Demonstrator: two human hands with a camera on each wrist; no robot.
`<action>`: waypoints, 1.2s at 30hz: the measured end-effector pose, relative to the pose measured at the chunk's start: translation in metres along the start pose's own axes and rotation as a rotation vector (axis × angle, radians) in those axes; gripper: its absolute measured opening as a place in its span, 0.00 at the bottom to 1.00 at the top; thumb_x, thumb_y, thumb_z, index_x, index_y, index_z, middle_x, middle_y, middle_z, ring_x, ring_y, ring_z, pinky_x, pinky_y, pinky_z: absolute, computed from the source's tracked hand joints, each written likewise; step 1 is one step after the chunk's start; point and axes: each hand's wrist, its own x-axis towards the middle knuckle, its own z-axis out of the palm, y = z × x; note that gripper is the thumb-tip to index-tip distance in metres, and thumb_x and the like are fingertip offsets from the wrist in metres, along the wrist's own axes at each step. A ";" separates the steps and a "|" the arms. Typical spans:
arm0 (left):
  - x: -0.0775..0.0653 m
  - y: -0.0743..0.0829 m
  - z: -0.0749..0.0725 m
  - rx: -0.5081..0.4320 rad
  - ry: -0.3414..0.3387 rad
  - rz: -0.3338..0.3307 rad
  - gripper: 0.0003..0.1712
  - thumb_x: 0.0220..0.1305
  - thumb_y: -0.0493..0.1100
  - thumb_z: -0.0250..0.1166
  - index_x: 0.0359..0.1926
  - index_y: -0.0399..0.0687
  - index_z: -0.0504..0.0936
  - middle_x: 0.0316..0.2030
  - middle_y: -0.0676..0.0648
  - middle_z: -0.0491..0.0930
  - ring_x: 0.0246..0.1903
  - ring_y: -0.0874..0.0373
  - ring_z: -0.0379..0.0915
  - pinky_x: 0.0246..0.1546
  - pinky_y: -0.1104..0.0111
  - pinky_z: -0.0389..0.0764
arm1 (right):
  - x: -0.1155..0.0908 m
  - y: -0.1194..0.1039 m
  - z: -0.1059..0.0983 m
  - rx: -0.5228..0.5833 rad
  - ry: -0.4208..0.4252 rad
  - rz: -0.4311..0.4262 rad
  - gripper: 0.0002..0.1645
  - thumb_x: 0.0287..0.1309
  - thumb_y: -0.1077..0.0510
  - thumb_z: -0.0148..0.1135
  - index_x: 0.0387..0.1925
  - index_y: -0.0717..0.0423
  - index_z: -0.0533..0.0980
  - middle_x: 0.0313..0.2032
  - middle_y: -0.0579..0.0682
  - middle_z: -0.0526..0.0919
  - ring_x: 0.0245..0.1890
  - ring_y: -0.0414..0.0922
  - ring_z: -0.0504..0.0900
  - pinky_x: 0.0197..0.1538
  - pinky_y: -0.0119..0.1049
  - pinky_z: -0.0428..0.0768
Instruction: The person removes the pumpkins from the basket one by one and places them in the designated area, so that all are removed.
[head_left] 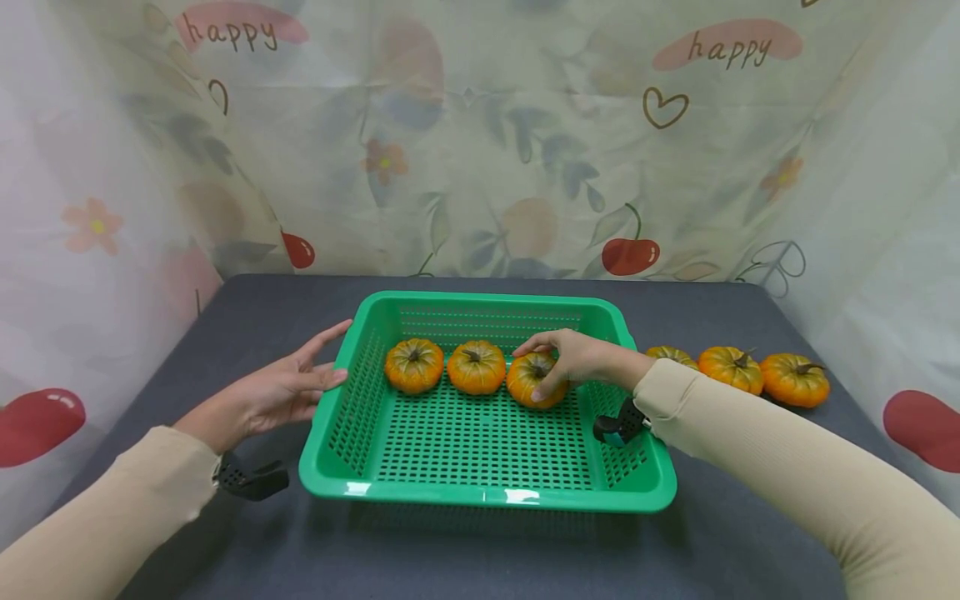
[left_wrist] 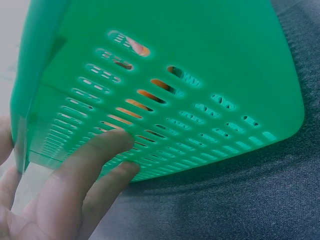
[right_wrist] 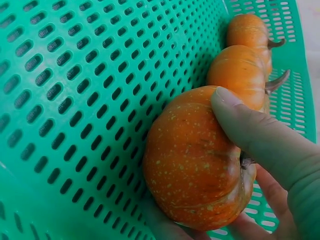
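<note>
A green plastic basket (head_left: pixel 480 496) with slotted walls stands on the table. Inside, a row holds three small orange pumpkins: one at the left (head_left: pixel 414 367), one in the middle (head_left: pixel 477 368) and one at the right (head_left: pixel 522 383). My right hand (head_left: pixel 585 358) grips the right pumpkin from above, its thumb across the near side; the right wrist view shows this pumpkin (right_wrist: pixel 192 160) low against the slotted floor. At the basket's left side, my left hand (head_left: pixel 273 392) rests with loosely extended fingers; in the left wrist view, fingertips (left_wrist: pixel 120 140) touch the outer wall.
Three more pumpkins lie in a row right of the basket: one partly behind the right forearm (head_left: pixel 671 356), another (head_left: pixel 730 369) beside it, and one outermost (head_left: pixel 795 380). A dark cloth covers the table (head_left: pixel 480 558). Printed curtains (head_left: pixel 480 167) enclose the back and sides.
</note>
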 end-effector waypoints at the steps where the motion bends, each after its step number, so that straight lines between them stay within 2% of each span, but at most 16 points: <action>1: 0.000 0.000 0.000 0.000 0.000 0.001 0.51 0.71 0.38 0.56 0.75 0.78 0.32 0.73 0.35 0.49 0.46 0.52 0.83 0.48 0.55 0.83 | 0.000 0.000 0.000 -0.002 0.002 0.002 0.38 0.44 0.67 0.76 0.60 0.53 0.74 0.67 0.62 0.60 0.61 0.57 0.64 0.35 0.35 0.78; 9: 0.000 0.000 0.000 0.004 0.001 0.004 0.51 0.71 0.37 0.56 0.75 0.77 0.31 0.71 0.37 0.53 0.45 0.52 0.83 0.48 0.55 0.83 | 0.001 -0.003 0.000 -0.024 0.034 0.050 0.38 0.43 0.65 0.77 0.59 0.51 0.75 0.68 0.63 0.58 0.64 0.59 0.62 0.37 0.35 0.79; 14: 0.000 0.000 -0.001 0.006 0.003 0.004 0.51 0.71 0.38 0.56 0.75 0.78 0.32 0.73 0.35 0.49 0.45 0.52 0.83 0.48 0.55 0.83 | -0.002 -0.005 -0.003 -0.024 0.065 0.062 0.38 0.45 0.65 0.77 0.60 0.51 0.74 0.68 0.64 0.59 0.62 0.60 0.66 0.39 0.37 0.83; 20: 0.001 -0.001 0.000 0.003 0.012 -0.004 0.51 0.71 0.38 0.57 0.75 0.78 0.32 0.73 0.35 0.50 0.45 0.53 0.83 0.48 0.55 0.83 | -0.006 -0.009 -0.008 0.011 0.092 0.068 0.39 0.44 0.64 0.77 0.60 0.51 0.73 0.67 0.64 0.59 0.59 0.59 0.69 0.40 0.41 0.85; 26: 0.000 0.000 0.001 0.003 0.014 -0.003 0.51 0.71 0.38 0.57 0.75 0.78 0.31 0.73 0.34 0.48 0.45 0.53 0.83 0.48 0.55 0.83 | -0.013 -0.016 -0.017 0.072 0.104 0.058 0.39 0.46 0.63 0.76 0.62 0.50 0.72 0.67 0.64 0.59 0.58 0.59 0.71 0.42 0.45 0.85; 36: 0.000 0.001 0.000 0.008 0.010 0.003 0.51 0.71 0.38 0.57 0.75 0.79 0.32 0.74 0.33 0.45 0.46 0.52 0.83 0.49 0.55 0.83 | -0.033 -0.030 -0.042 0.103 0.114 0.016 0.41 0.49 0.59 0.75 0.65 0.47 0.68 0.66 0.61 0.61 0.60 0.59 0.69 0.50 0.50 0.83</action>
